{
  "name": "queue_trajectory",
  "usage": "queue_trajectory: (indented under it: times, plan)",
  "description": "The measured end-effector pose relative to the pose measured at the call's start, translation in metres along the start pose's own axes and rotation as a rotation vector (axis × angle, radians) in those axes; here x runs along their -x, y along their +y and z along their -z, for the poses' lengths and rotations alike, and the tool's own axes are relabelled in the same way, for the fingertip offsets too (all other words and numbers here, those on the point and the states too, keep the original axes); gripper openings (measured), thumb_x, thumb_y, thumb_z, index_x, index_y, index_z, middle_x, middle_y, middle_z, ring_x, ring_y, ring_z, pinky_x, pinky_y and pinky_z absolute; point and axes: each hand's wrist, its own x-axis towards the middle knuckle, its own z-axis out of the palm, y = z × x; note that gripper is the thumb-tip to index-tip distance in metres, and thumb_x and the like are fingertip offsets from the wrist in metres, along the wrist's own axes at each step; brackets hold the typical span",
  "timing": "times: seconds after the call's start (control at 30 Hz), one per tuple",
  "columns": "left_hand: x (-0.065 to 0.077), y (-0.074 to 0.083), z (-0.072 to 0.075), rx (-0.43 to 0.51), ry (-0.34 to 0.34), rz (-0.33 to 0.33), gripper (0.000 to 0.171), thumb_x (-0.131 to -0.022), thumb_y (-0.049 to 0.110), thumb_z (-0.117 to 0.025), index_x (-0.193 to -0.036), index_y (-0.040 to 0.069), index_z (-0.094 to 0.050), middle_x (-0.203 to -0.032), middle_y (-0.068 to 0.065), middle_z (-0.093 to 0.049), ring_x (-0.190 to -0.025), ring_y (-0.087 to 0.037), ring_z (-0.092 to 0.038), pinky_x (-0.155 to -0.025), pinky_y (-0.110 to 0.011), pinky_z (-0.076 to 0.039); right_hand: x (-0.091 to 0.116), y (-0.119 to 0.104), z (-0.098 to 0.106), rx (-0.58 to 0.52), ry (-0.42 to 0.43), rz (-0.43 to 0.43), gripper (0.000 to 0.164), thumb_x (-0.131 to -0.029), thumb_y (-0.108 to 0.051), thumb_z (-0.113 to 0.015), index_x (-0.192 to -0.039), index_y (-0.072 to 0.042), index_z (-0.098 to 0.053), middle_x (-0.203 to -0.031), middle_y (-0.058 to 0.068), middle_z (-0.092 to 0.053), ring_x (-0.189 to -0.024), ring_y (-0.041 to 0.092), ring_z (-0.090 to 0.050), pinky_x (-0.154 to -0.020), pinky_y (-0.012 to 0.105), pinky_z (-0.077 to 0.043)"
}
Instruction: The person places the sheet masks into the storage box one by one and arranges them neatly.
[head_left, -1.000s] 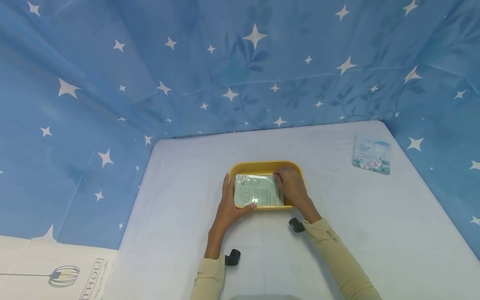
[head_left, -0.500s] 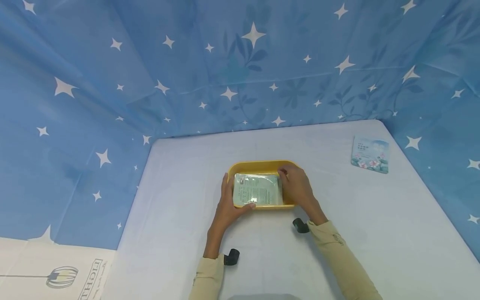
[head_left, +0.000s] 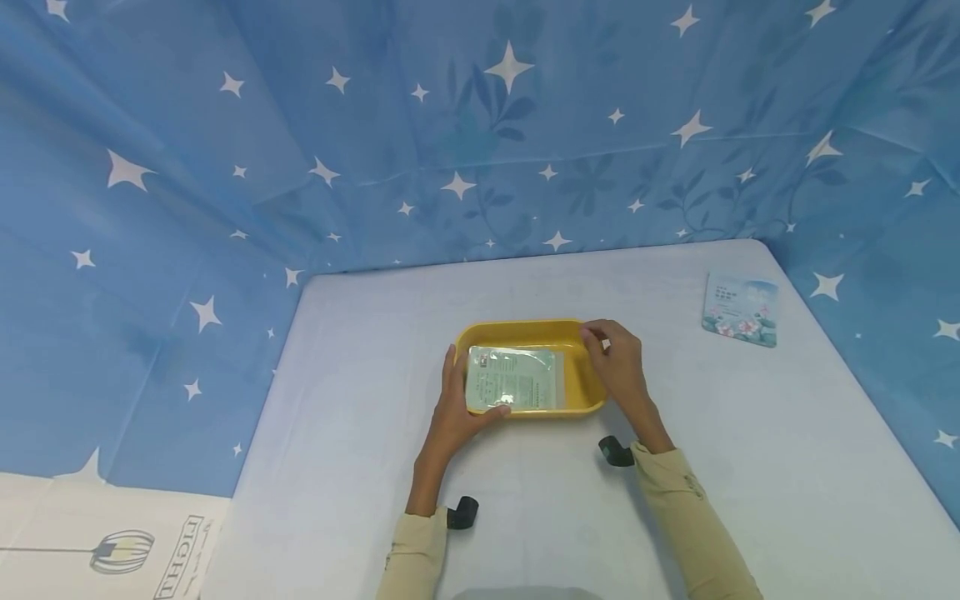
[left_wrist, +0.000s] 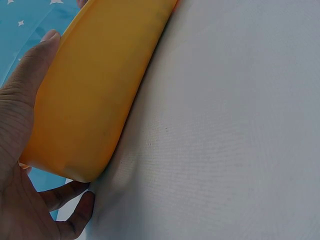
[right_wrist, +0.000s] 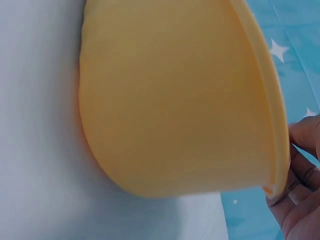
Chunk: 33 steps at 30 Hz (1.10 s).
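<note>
A yellow plastic tray (head_left: 585,385) with raised walls stands on the white table. Inside it, toward its left end, lies a flat, glossy pale-green packet (head_left: 513,379) covered in small print. My left hand (head_left: 455,412) grips the tray's left end, its thumb on the front rim and the other fingers around the side. At the far right corner my right hand (head_left: 618,358) overlaps the rim in the head view, with thumb and fingers loosely curled and no packet between them. The right wrist view has these fingertips (right_wrist: 280,202) right at the rim.
A similar flat packet (head_left: 741,308) with lotus flowers lies on the table's far right. Blue cloth with white stars (head_left: 465,150) hangs behind the white tabletop (head_left: 360,433). Black wrist cameras (head_left: 463,512) stick out from both sleeves.
My right hand has let go of the green packet's right end and moved right to the tray's rim. The left hand and the tray have stayed in place.
</note>
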Motion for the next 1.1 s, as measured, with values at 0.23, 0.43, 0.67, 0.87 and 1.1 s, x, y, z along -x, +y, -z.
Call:
queue_trajectory:
  times: [0.23,0.43,0.67,0.87,1.1]
  plan:
    - [0.000,-0.001,0.000,0.000,-0.005,0.008,0.123,-0.067,0.062,-0.081,-0.158,0.024,-0.008,-0.166,0.005,0.005,-0.150,-0.021,-0.018,-0.107,-0.054,-0.041,0.001,0.013,0.013,-0.001,0.038,-0.128,0.017,-0.096,-0.015,-0.062,-0.101,0.000,-0.070,-0.090,0.014,-0.072,-0.080,0.026,-0.067,-0.057,0.008,-0.040]
    - [0.000,-0.001,0.000,0.007,0.002,0.008,0.122,-0.066,0.061,-0.082,-0.158,0.025,-0.010,-0.166,0.005,0.004,-0.150,-0.022,-0.020,-0.107,-0.054,-0.040,0.004,0.028,0.027,0.039,0.073,-0.251,0.019,-0.097,-0.018,-0.061,-0.102,-0.003,-0.070,-0.090,0.011,-0.073,-0.076,0.009,-0.063,-0.059,0.007,-0.040]
    - [-0.001,-0.002,0.000,0.005,-0.003,0.017,0.122,-0.067,0.062,-0.081,-0.158,0.028,-0.008,-0.166,0.007,0.004,-0.150,-0.021,-0.019,-0.107,-0.054,-0.040,0.009,0.046,0.047,0.084,0.106,-0.364,0.022,-0.098,-0.018,-0.059,-0.102,0.000,-0.070,-0.091,0.016,-0.073,-0.073,-0.010,-0.050,-0.058,0.007,-0.038]
    - [-0.001,-0.001,0.001,0.003,0.000,0.014,0.122,-0.067,0.061,-0.082,-0.158,0.028,-0.008,-0.166,0.005,0.004,-0.150,-0.022,-0.018,-0.108,-0.053,-0.039,0.012,0.070,0.065,0.148,0.123,-0.488,0.023,-0.098,-0.016,-0.057,-0.104,0.003,-0.069,-0.096,0.021,-0.072,-0.084,0.021,-0.063,-0.075,0.024,-0.041]
    - [-0.002,-0.001,0.000,0.011,-0.010,0.011,0.122,-0.067,0.060,-0.082,-0.158,0.027,-0.007,-0.166,0.004,0.005,-0.151,-0.020,-0.014,-0.110,-0.053,-0.037,0.014,0.104,0.097,0.225,0.170,-0.656,0.029,-0.098,-0.014,-0.051,-0.110,0.007,-0.067,-0.106,0.027,-0.069,-0.099,0.038,-0.063,-0.079,0.032,-0.040]
